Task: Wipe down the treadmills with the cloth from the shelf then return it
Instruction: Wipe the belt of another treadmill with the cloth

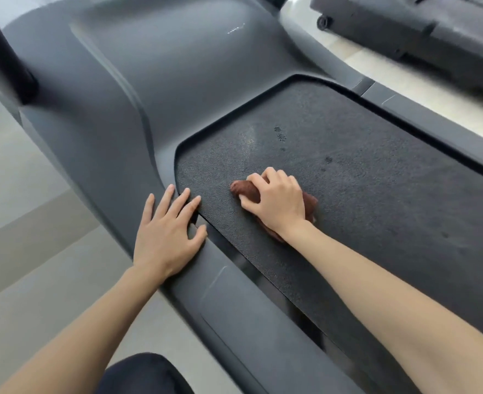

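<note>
- Head view, left of belt: left hand flat on side rail, fingers straight.
- On belt: right hand gripping brown cloth, seemingly mid-wipe, spots ahead.
- Right of belt: second treadmill probably pending; shelf return too.

I'm looking into a gym or fitness room. Right below me sits a treadmill, its grey motor hood running into a wide black textured belt. A second machine of the same dark build, with a small transport wheel, stands nearby on the pale floor.
</note>
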`<state>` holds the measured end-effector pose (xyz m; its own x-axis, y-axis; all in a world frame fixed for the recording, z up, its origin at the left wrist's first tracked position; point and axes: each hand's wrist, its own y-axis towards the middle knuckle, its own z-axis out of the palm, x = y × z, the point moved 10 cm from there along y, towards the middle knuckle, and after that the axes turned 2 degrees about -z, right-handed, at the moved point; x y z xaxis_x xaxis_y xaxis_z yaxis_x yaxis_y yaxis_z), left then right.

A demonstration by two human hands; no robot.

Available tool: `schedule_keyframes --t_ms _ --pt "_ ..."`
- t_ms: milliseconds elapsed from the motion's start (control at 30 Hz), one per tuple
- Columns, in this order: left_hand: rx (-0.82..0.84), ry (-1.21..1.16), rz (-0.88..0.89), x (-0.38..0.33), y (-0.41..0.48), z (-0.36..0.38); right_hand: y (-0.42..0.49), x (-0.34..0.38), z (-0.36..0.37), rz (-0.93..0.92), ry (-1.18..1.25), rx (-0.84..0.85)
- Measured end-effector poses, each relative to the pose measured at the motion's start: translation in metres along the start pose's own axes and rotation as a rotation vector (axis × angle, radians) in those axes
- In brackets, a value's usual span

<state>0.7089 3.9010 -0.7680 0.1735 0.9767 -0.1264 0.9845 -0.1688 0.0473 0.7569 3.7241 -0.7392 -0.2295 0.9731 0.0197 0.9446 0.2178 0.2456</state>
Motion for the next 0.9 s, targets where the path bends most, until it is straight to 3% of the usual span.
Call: schedule_keyframes --t_ms 267,700,800,900 --pt "-0.036 -0.087 -0.043 0.004 -0.002 -0.008 -0.047 0.038 -0.014 -0.141 0.054 -0.137" --pt "-0.012 -0.054 -0.044 -0.001 0.000 -0.009 0.076 0.044 0.024 -0.138 0.063 -0.088" --pt "-0.017 -0.048 -0.087 -0.002 0.005 -0.009 0.105 0.036 0.032 -0.045 0.040 -0.011" --pt "-0.007 -0.039 -0.099 -0.002 0.019 -0.008 0.108 0.037 0.031 -0.077 0.029 0.023"
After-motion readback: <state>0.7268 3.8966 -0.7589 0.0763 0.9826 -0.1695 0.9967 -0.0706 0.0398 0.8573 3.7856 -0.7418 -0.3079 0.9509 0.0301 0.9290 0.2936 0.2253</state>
